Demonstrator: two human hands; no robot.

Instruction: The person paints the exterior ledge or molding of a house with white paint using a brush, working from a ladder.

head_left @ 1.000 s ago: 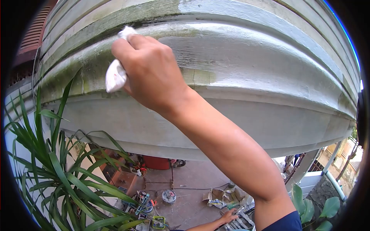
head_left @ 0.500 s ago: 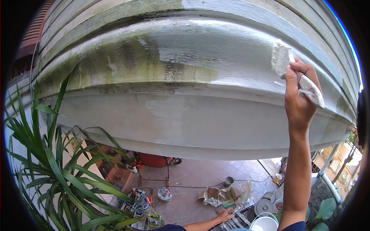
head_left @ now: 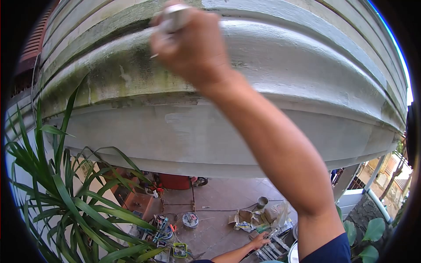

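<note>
The person's right hand (head_left: 190, 46) is reaching up and across to the wide, rounded grey moulding (head_left: 285, 65) overhead, its fingers clenched around the white handle of a paint-caked brush (head_left: 173, 17), which is pressing against the top of the curved band. The hand and brush are blurred, so the bristles cannot be made out. To the left of the hand, the moulding is showing green and dark algae stains (head_left: 118, 76); to the right, its surface is looking pale and evenly coated. Far below, the left hand (head_left: 259, 240) is resting on a grey metal ladder frame (head_left: 272, 250); I cannot tell whether it is gripping or only lying there. A spiky, long-leaved green plant (head_left: 66, 197) is filling the lower left.
</note>
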